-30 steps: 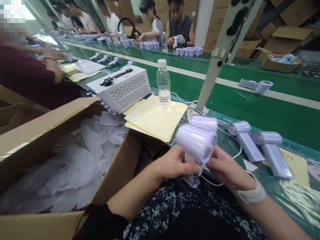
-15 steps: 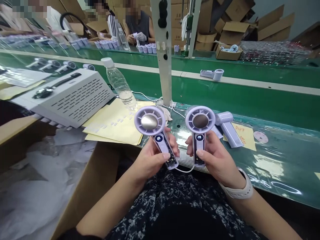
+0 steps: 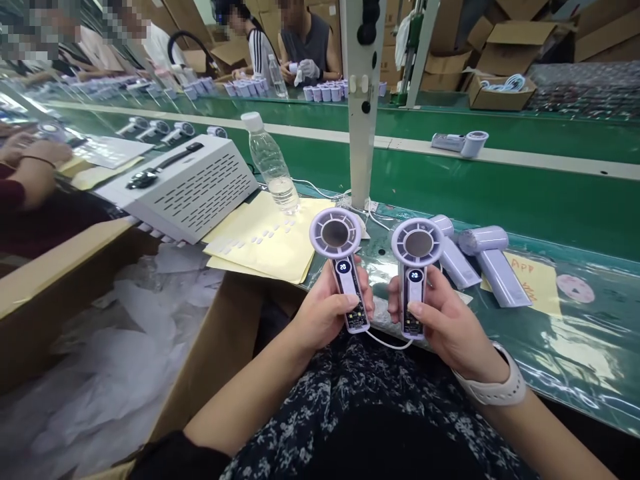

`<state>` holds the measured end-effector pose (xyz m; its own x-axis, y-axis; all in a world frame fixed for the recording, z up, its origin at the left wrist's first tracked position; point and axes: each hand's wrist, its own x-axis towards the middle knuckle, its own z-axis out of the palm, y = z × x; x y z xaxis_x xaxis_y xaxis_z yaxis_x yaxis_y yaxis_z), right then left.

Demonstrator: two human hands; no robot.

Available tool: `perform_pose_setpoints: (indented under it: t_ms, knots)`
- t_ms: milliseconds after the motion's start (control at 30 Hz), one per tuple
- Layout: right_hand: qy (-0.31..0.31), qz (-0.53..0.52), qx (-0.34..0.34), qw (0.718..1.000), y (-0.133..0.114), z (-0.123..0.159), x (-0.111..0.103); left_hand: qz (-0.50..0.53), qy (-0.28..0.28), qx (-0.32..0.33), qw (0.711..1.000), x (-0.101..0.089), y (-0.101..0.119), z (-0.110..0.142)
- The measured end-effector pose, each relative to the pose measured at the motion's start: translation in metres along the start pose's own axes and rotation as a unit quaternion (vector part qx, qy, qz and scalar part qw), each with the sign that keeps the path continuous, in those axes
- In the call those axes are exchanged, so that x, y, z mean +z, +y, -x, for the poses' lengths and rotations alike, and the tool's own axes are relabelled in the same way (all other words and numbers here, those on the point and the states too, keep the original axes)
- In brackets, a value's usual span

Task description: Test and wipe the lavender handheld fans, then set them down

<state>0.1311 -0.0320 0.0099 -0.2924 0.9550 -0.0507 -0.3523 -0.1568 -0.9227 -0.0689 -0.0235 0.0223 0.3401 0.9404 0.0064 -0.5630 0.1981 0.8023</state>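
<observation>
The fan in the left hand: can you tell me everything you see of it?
The pale purple handheld fan looks like glossy plastic. Its round, spoked head has a dark centre. On the handle, a round display glows 20; lower down, what look like circuit parts show. Held near the green bench, head up and slightly tilted, it faces the camera. The left hand grips the handle, thumb in front; a white cable meets its base.

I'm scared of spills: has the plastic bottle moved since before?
No: the plastic bottle stands at the same spot on the yellow paper, beside the vented box.
</observation>
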Motion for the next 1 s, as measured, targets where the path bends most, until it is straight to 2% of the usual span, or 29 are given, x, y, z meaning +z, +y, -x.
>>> perform_pose_setpoints:
  t_ms: [167, 300, 433, 500, 667, 833, 1000]
  knots:
    - [0.014, -0.029, 0.025, 0.999, 0.0018, -0.0012, 0.0066, 0.002, 0.023, -0.018, 1.0, -0.0039, -0.0037, -0.0042]
    - [0.024, -0.012, 0.022, 0.999, 0.0061, -0.0016, 0.0087, -0.002, 0.04, -0.004, 0.999, -0.006, -0.0082, -0.0055]
    - [-0.004, -0.007, 0.02, 1.0, 0.0059, -0.0018, 0.0078, -0.019, 0.0, -0.013, 1.0, -0.0067, -0.0079, -0.0016]
    - [0.003, -0.007, 0.011, 1.0, 0.0053, -0.0025, 0.0076, -0.038, -0.012, 0.004, 0.999, -0.0066, -0.0068, -0.0007]
    - [0.015, -0.026, 0.02, 0.999, 0.0061, -0.0041, 0.009, -0.066, 0.016, 0.0, 0.998, -0.0041, -0.0039, -0.0023]
    - [0.034, -0.033, 0.039, 0.998, 0.0077, -0.0035, 0.0097, -0.064, 0.022, -0.015, 0.998, -0.0017, -0.005, -0.0027]
    - [0.035, -0.059, 0.047, 0.997, 0.0051, -0.0024, 0.008, -0.069, 0.012, 0.002, 0.998, -0.0043, -0.0088, -0.0031]
